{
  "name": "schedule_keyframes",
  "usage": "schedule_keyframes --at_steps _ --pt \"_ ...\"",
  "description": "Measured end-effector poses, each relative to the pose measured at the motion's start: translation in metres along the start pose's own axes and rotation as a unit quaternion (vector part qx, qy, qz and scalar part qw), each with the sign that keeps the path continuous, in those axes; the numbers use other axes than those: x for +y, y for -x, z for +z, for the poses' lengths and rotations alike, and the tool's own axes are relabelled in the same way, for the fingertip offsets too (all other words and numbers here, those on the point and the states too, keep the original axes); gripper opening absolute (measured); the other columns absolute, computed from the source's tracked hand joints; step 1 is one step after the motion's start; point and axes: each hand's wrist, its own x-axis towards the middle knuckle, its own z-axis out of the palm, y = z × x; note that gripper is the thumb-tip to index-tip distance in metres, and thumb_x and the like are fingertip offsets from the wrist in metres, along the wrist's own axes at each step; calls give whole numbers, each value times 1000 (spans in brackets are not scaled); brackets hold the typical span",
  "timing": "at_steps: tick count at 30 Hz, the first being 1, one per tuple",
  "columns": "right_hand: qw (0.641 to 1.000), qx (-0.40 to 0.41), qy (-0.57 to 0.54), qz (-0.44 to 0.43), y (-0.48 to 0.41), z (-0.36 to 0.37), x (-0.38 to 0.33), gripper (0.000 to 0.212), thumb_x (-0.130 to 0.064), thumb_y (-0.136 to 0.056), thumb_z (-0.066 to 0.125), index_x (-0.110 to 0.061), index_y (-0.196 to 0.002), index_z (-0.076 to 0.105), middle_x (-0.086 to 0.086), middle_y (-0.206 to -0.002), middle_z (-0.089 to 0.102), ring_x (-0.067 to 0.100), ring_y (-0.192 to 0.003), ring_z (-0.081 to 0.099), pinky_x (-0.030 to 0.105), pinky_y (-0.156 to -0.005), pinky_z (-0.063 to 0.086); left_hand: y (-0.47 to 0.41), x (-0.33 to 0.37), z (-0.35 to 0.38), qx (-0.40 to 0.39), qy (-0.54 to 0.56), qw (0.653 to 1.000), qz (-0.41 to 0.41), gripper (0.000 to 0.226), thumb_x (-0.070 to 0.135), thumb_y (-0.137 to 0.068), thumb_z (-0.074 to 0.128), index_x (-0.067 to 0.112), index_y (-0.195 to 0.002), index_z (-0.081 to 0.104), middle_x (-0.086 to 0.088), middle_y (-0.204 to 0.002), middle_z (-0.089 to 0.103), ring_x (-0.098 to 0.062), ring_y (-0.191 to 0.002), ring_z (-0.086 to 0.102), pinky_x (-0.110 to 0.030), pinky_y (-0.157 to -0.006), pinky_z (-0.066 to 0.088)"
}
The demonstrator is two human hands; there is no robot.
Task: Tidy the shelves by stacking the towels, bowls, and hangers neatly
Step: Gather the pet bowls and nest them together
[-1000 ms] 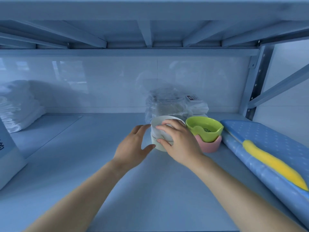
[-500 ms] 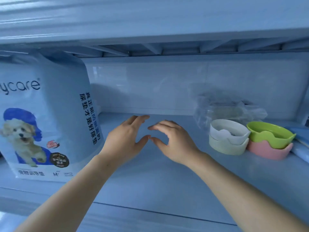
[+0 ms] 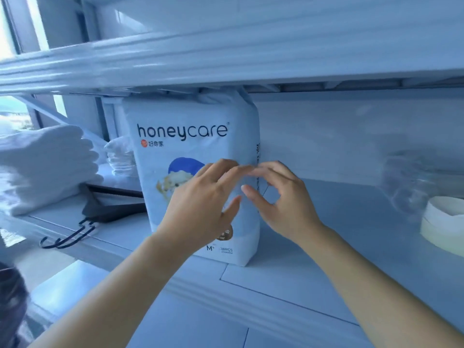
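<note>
A stack of folded white towels (image 3: 42,167) lies on the shelf at the far left. Dark hangers (image 3: 110,209) lie beside them, their hooks (image 3: 67,237) poking over the shelf's front edge. A white bowl nested in a cream bowl (image 3: 444,222) sits at the right edge. My left hand (image 3: 203,204) and my right hand (image 3: 281,197) hover side by side in front of an upright white "honeycare" pack (image 3: 190,136). Both hands are empty, with fingers spread and slightly curled, fingertips close together.
The shelf board (image 3: 326,252) runs across the middle, with another shelf's beam (image 3: 226,54) close overhead. A crumpled clear plastic bag (image 3: 411,177) lies behind the bowls. More folded white cloth (image 3: 118,156) sits behind the pack at left.
My view has swung left: the bowls slid to the right edge and the pack, towels and hangers came into view. My right hand let go of the white bowl; both hands moved left, empty.
</note>
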Motion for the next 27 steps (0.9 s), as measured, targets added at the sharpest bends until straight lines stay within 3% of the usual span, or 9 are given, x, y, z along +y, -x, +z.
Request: schedule_keyframes --at_steps 3,5,8,12,14,17,21,27 --pt "999 54 3 -5 -4 14 -11 24 -38 -81 66 -22 -98 65 -6 -102 51 4 -93 53 30 -78 50 9 -27 -10 8 7 1000 -18 40 26 -81 64 29 -120 53 10 -115 53 -11 -93 53 -23 -51 43" --pt "997 74 9 -1 -2 23 -13 28 -38 -75 72 -20 -95 62 -4 -103 47 5 -93 51 32 -75 51 17 -48 -13 11 16 999 -50 29 27 -81 64 28 -109 56 9 -109 51 -12 -81 53 -23 -48 40" --pt "996 91 21 8 6 37 -13 41 -33 -67 80 -21 -97 55 -5 -107 39 6 -97 47 37 -77 52 29 -82 -12 17 9 996 -91 24 33 -80 66 26 -101 58 7 -105 48 -10 -67 42 -20 -44 33" --pt "992 125 9 30 13 50 -12 59 -41 -60 80 -22 -104 45 -10 -110 35 4 -102 44 39 -79 52 40 -121 -4 23 2 992 -120 35 36 -75 73 25 -105 58 6 -108 43 -13 -87 49 -22 -54 37" --pt "989 141 1 41 15 55 -11 66 -50 -59 76 -18 -107 43 -10 -110 36 5 -103 44 39 -80 52 47 -132 5 41 4 991 -125 46 34 -72 77 22 -110 56 -1 -112 44 -22 -100 51 -24 -69 41" --pt "988 131 -22 74 19 60 -7 77 -48 -57 81 -23 -115 38 -11 -118 39 9 -112 46 41 -83 51 58 -140 22 71 85 981 -159 66 30 -70 79 21 -125 44 -7 -124 34 -23 -114 39 -25 -87 35" --pt "992 65 -24 105 30 62 -1 98 -42 -54 86 -33 -132 26 -21 -134 29 5 -125 39 43 -93 49 64 -141 45 106 195 960 -173 75 25 -77 73 20 -137 29 -6 -134 23 -3 -114 28 -22 -90 33" --pt "990 72 -8 117 34 57 11 103 -34 -63 83 -40 -141 17 -21 -147 24 4 -135 32 45 -101 44 59 -130 67 117 216 957 -156 76 22 -79 72 27 -140 26 -6 -139 21 -17 -121 34 -29 -87 40"
